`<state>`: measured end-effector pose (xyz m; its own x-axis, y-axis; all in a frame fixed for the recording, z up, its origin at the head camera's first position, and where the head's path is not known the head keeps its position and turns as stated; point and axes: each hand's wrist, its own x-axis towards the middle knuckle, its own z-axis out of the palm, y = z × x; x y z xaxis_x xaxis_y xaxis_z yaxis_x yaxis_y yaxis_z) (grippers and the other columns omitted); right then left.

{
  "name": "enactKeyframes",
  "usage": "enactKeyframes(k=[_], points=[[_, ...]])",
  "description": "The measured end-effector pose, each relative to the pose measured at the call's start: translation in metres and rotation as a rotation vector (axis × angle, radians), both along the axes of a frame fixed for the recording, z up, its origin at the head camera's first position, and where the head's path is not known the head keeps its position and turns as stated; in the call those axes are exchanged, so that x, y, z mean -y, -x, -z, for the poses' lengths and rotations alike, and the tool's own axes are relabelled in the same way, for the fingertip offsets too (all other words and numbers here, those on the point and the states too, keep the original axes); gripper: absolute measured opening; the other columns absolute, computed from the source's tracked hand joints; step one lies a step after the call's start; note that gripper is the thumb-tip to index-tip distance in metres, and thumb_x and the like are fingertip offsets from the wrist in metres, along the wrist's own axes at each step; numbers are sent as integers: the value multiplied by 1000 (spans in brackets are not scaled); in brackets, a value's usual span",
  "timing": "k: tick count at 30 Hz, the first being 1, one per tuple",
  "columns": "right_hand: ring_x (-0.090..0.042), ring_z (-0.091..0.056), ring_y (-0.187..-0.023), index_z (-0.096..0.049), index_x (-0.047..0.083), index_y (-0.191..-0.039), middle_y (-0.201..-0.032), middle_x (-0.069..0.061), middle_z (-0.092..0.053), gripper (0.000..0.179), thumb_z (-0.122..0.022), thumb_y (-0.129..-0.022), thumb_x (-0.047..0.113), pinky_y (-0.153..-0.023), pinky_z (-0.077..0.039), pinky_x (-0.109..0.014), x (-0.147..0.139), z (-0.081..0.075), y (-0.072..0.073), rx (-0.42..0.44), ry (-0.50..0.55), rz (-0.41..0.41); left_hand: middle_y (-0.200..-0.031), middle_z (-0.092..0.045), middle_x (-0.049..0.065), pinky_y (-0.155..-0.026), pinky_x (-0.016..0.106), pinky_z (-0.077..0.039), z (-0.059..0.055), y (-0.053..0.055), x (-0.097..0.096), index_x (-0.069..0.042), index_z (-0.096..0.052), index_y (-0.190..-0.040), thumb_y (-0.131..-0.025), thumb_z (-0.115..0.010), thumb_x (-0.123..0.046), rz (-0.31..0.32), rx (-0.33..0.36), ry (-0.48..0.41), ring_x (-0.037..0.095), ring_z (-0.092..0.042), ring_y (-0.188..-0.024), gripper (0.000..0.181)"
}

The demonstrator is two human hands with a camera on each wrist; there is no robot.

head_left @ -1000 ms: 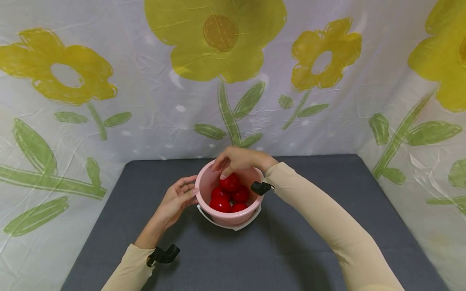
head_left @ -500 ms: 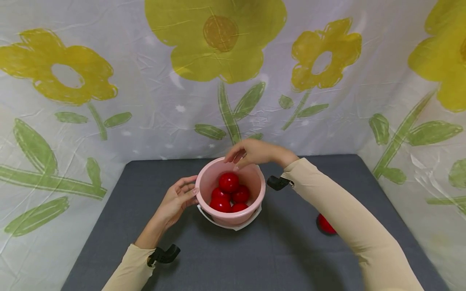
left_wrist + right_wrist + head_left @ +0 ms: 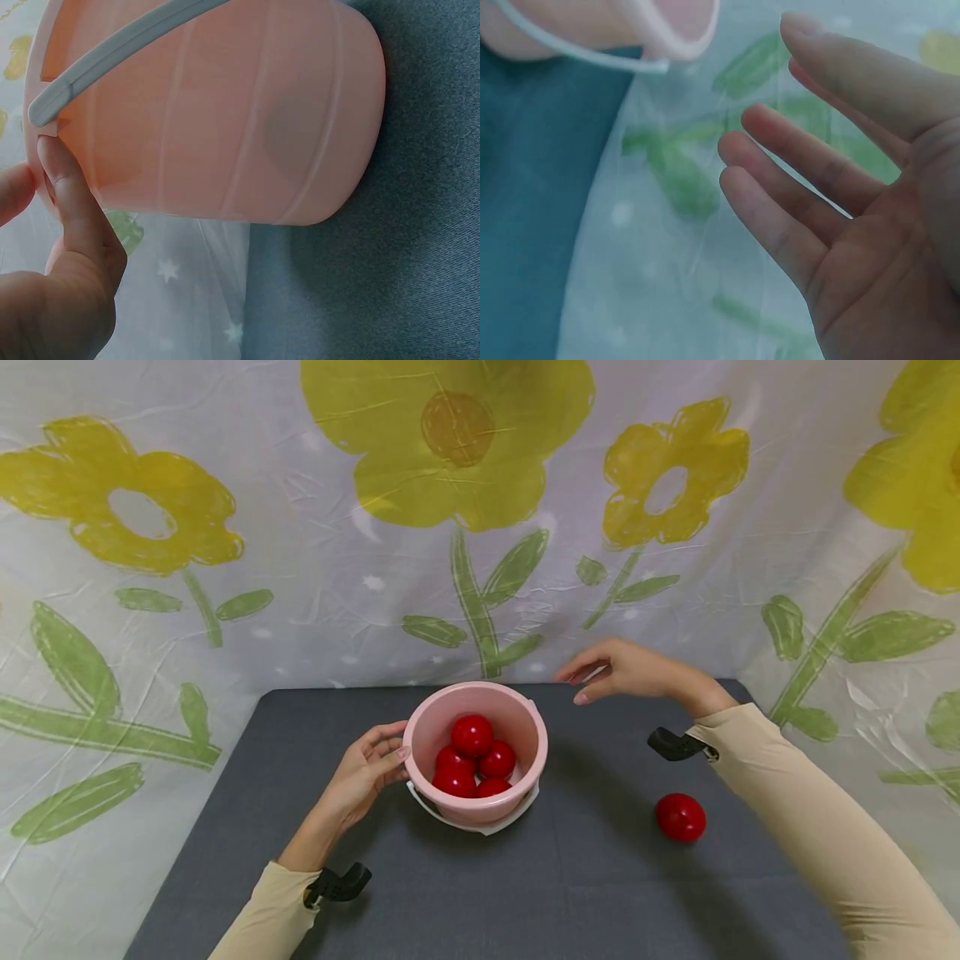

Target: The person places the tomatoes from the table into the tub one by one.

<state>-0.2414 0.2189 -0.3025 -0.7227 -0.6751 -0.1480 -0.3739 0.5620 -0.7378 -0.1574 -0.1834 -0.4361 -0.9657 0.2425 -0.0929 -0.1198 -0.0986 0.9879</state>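
Note:
A pink bucket (image 3: pixel 476 810) with a white handle stands at the table's middle. Several glossy red balls (image 3: pixel 472 736) are piled inside it. My left hand (image 3: pixel 362 774) pinches the bucket's left rim; in the left wrist view the fingers (image 3: pixel 71 187) lie against the outside, just below the handle's pivot (image 3: pixel 46 109). To the right of the bucket, my right hand (image 3: pixel 622 670) is raised in the air with nothing in it. The right wrist view shows its fingers (image 3: pixel 772 225) spread and loosely straight. Another red ball (image 3: pixel 681 817) lies on the table below the right forearm.
A dark grey cloth covers the table (image 3: pixel 480 902). Behind it and along both sides hangs a white curtain (image 3: pixel 330 568) printed with yellow flowers. Black wrist mounts (image 3: pixel 337 884) sit on both forearms.
My right hand has come out of the bucket, leaving the balls there, and moved right, clear of the rim. The ball on the right, first hidden by the arm, now shows. The left hand keeps still.

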Motion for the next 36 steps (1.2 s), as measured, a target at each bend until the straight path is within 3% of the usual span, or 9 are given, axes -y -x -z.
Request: enactKeyframes(k=[5, 11, 17, 20, 24, 28, 36], points=[[-32, -62, -123, -66, 13, -128, -137, -13, -62, 45, -78, -85, 21, -94, -58, -33, -38, 16, -18, 41, -7, 81, -119, -61, 9, -76, 21, -60, 1, 0, 0, 3, -36, -144, -95, -63, -6, 2, 0, 1, 7, -66, -88, 57], [-39, -59, -124, -64, 10, -130, -136, -19, -60, 46, -75, -87, 23, -91, -58, -26, -79, 48, -47, 53, 17, 145, -117, -62, 6, -76, 21, -60, 1, 0, -1, 3, -36, -144, -95, -63, -5, 8, 4, -8, 7, -66, -87, 57], [-14, -64, -118, -64, 13, -129, -133, -20, -61, 44, -74, -88, 27, -87, -55, -19, -113, 88, -74, 18, 10, 204, -116, -61, 4, -76, 21, -60, 0, -1, -1, 4, -36, -144, -95, -63, -6, 16, -2, -13, 8, -67, -90, 57], [-3, -67, -108, -63, 9, -130, -134, -23, -60, 44, -73, -89, 24, -84, -55, -18, -127, 107, -85, 41, 41, 208, -117, -61, 4, -76, 22, -59, 0, -1, 0, 3, -35, -145, -96, -62, -7, 21, -10, -11, 10, -67, -94, 57], [7, -64, -106, -58, -4, -132, -131, 3, -65, 47, -71, -91, 16, -82, -56, -19, -143, 129, -98, 96, 110, 204, -118, -60, 4, -77, 22, -59, 0, -1, 0, 3, -35, -145, -96, -63, -8, 28, -13, -8, 11, -67, -96, 57], [11, -61, -109, -53, -12, -133, -123, 30, -60, 47, -67, -92, 8, -80, -57, -19, -153, 147, -107, 128, 190, 179, -116, -61, 2, -77, 22, -59, 1, -1, 1, 3, -35, -145, -96, -63, -8, 26, -15, -6, 9, -67, -93, 57], [4, -65, -101, -55, -12, -130, -121, 30, -60, 45, -68, -91, 4, -73, -59, -23, -158, 169, -116, 125, 229, 179, -114, -63, 1, -76, 22, -60, 2, -1, 2, 3, -36, -144, -96, -62, -7, 11, -18, -3, 8, -67, -90, 56]])
